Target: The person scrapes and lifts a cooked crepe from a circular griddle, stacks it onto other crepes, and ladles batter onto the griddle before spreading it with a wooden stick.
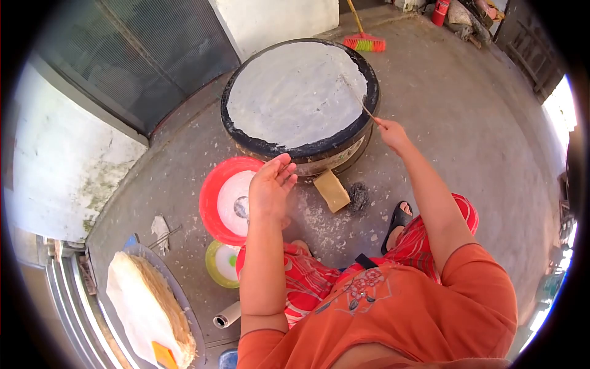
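Observation:
A wide round griddle (232, 126) with a black rim stands on the floor before me, covered by a thin whitish sheet of batter (295, 92). My right hand (392, 135) grips a thin stick (367, 111) at the griddle's right edge, its far end over the sheet. My left hand (270, 184) is held palm up with the fingers apart and nothing in it. That hand is between the griddle's front and a red basin (209, 200) of white liquid. A round greyish thing (241, 207) sits in the basin, partly hidden by my left hand.
A yellow-green bowl (215, 270) stands by my knee. At lower left is a stack of thin pale round sheets (141, 301). A tan block (332, 190) and dark tangled pad (359, 198) lie before the griddle. A broom (365, 43) stands behind.

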The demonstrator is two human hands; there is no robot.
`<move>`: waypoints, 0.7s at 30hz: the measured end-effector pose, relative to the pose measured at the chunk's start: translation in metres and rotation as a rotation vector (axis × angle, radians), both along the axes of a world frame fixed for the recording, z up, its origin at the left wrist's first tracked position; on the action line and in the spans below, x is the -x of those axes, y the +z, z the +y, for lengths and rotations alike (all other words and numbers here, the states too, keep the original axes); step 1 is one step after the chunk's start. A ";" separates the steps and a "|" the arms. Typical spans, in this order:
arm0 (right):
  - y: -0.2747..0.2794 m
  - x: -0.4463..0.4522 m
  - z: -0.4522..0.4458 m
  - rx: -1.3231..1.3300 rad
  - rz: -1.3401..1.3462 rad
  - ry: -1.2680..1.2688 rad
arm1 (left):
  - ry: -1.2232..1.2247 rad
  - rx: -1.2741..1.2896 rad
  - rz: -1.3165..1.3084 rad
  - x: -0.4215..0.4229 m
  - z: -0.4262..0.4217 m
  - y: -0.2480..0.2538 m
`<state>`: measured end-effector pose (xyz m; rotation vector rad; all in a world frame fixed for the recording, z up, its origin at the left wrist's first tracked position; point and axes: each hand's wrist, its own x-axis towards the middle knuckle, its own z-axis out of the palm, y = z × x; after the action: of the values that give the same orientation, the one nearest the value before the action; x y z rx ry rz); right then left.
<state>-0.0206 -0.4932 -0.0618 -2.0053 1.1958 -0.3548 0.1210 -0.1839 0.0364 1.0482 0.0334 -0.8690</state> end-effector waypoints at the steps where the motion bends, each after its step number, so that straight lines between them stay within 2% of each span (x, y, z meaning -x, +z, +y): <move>1: 0.003 -0.003 0.002 0.023 0.061 0.027 | -0.002 0.002 0.003 0.000 0.000 0.000; 5: -0.005 -0.002 -0.004 0.061 0.084 0.096 | -0.001 0.012 0.003 0.000 -0.001 0.001; 8: -0.012 0.013 -0.005 0.107 -0.039 0.151 | -0.008 0.028 0.008 -0.001 0.000 0.000; 10: 0.020 0.028 0.012 -0.144 -0.057 0.056 | -0.005 0.019 0.015 0.000 0.000 0.002; 11: 0.026 0.034 0.015 -0.142 -0.059 0.058 | -0.004 0.021 0.013 0.000 0.001 0.002; 13: 0.029 0.044 0.015 -0.297 -0.054 -0.118 | -0.007 0.035 0.004 0.000 0.003 0.002; 14: 0.020 0.045 0.013 -0.296 -0.050 -0.114 | -0.002 0.035 0.007 0.000 0.004 0.001; 16: -0.010 0.042 0.009 -0.020 -0.094 0.001 | 0.000 0.025 0.004 0.001 0.004 0.001; 19: -0.029 0.021 0.012 0.042 -0.174 0.074 | -0.010 0.031 0.007 0.002 0.004 0.000; 21: -0.015 0.012 0.021 0.005 -0.111 0.053 | -0.005 0.034 0.010 0.003 0.003 0.001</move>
<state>-0.0331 -0.4724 -0.0766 -1.9909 1.0723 -0.4373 0.1176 -0.1807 0.0376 1.0129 0.0245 -0.8767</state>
